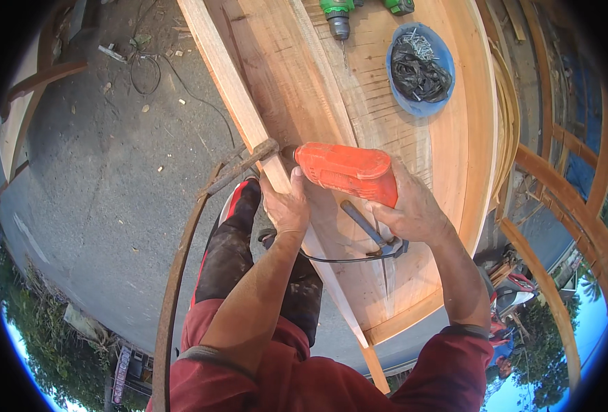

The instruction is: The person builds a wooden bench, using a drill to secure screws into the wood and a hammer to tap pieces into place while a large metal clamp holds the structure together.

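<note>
My right hand [414, 209] is wrapped round the handle of a red corded power drill [348, 165], which points left at a long wooden rail [232, 82]. Its front end is close to the rail's inner side; whether the tip touches the wood is hidden. My left hand [287, 206] grips the same rail just below a rusty metal clamp [266, 150], thumb on the inner side. The clamp's long rusty bar [179, 281] runs down past my left arm. Below the drill, a hammer [364, 223] lies on the boards, with the black cord [338, 260] near its head.
Inside the curved wooden hull [448, 172] stands a blue bowl [424, 108] with screws and black plastic. A green cordless drill [338, 24] lies at the far end. Grey pavement [111, 185] with scraps and a cable is on the left; timber frames [571, 185] stand on the right.
</note>
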Demonstrator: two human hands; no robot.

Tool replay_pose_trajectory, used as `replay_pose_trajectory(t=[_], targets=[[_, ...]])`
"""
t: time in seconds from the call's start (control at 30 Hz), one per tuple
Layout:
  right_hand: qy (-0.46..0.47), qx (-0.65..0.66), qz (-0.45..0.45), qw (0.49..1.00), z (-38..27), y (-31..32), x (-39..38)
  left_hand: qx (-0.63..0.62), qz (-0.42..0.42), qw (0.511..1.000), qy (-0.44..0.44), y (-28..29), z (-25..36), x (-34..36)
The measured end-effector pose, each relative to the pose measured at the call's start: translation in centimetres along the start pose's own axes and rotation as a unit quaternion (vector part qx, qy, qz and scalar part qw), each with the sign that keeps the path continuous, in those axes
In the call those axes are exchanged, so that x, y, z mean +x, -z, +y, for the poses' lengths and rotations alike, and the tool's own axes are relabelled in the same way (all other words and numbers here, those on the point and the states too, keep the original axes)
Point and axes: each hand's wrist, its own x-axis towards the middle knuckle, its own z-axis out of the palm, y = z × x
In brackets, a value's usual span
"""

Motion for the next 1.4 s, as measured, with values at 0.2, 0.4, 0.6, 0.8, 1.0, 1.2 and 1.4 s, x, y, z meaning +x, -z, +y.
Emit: replay_pose_trajectory(t=[0.2, 0.4, 0.6, 0.8, 1.0, 1.2, 1.4], targets=[[-0.041, -0.023, -0.022, 0.999, 0.2, 0.5, 0.6, -0.010, -0.016, 1.000, 0.019, 0.2, 0.6, 0.0], [-0.001, 0.023, -0.036, 0.999, -1.0, 1.7, 2.0, -0.008, -0.029, 0.999, 0.027, 0.2, 0.8, 0.0], [-0.001, 0.009, -0.102, 0.995, -1.2, 2.2, 2.4, -0.002, -0.037, 0.999, 0.034, 0.3, 0.8, -0.1], [0.013, 0.005, -0.068, 0.998, -0.5, 1.4, 1.9, -0.012, -0.039, 0.998, 0.043, 0.4, 1.1, -0.1], [-0.015, 0.017, -0.104, 0.994, -0.7, 1.2, 2.8, -0.010, -0.032, 0.999, 0.042, 0.4, 1.0, 0.0], [-0.014, 0.060, -0.048, 0.997, -1.2, 0.8, 3.3, -0.008, -0.035, 0.999, 0.029, 0.3, 0.7, 0.1], [-0.032, 0.023, -0.046, 0.998, -1.0, 0.6, 2.9, -0.010, -0.048, 0.998, 0.035, 0.5, 1.3, 0.0]])
